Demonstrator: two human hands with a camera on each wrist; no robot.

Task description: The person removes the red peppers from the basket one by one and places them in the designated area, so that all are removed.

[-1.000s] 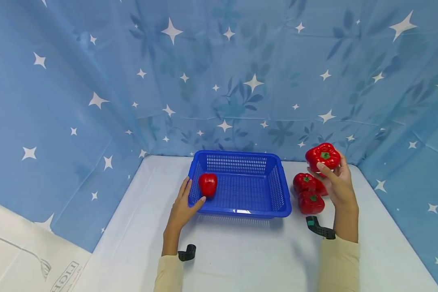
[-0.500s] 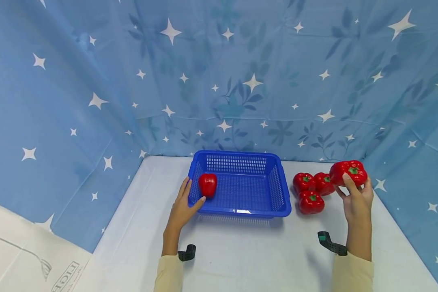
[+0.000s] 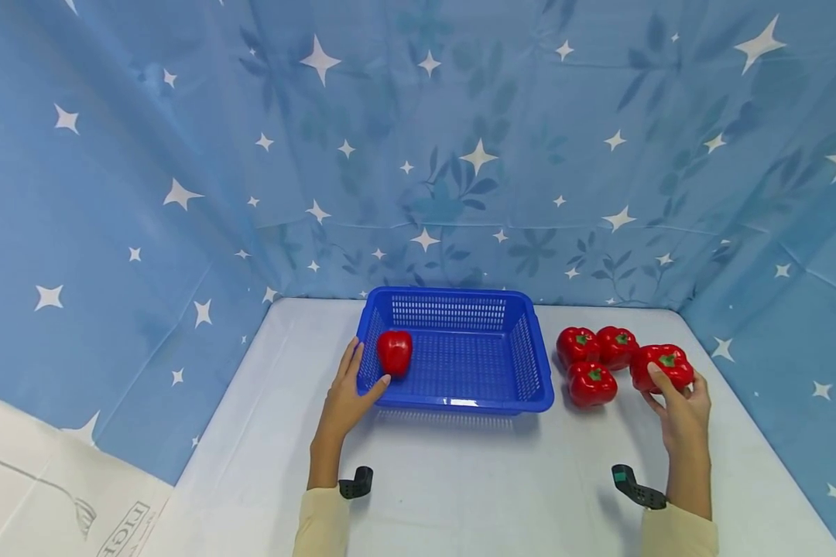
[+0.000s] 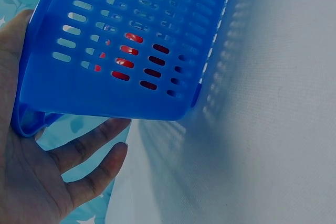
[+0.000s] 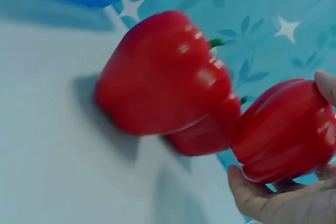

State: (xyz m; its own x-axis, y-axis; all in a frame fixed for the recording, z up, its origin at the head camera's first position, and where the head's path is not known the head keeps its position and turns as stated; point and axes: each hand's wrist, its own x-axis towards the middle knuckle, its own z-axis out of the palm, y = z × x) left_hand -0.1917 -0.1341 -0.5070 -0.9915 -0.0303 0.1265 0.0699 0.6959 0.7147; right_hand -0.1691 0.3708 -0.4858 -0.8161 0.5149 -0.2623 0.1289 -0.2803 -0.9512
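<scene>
A blue plastic basket [image 3: 453, 405] stands on the table, and one red bell pepper [image 3: 394, 353] lies inside near its left end. My left hand [image 3: 343, 404] rests at the basket's front left corner with its fingers spread; in the left wrist view two fingers reach straight past the rim [image 4: 29, 124]. Right of the basket, my right hand [image 3: 684, 414] holds another red bell pepper [image 3: 655, 367] between thumb and fingers. Whether that pepper touches the table cannot be told. In the right wrist view, the held pepper [image 5: 289, 129] appears beside two others.
Three more red bell peppers [image 3: 592, 384] stand clustered between the basket and my right hand, green stems up. A white cloth [image 3: 474, 487] covers the table. Blue star-patterned curtains [image 3: 446, 155] hang behind it and at both sides.
My right hand has carried its pepper from above the cluster to the right, then lowered it beside the others. My left hand and the basket have stayed in place.
</scene>
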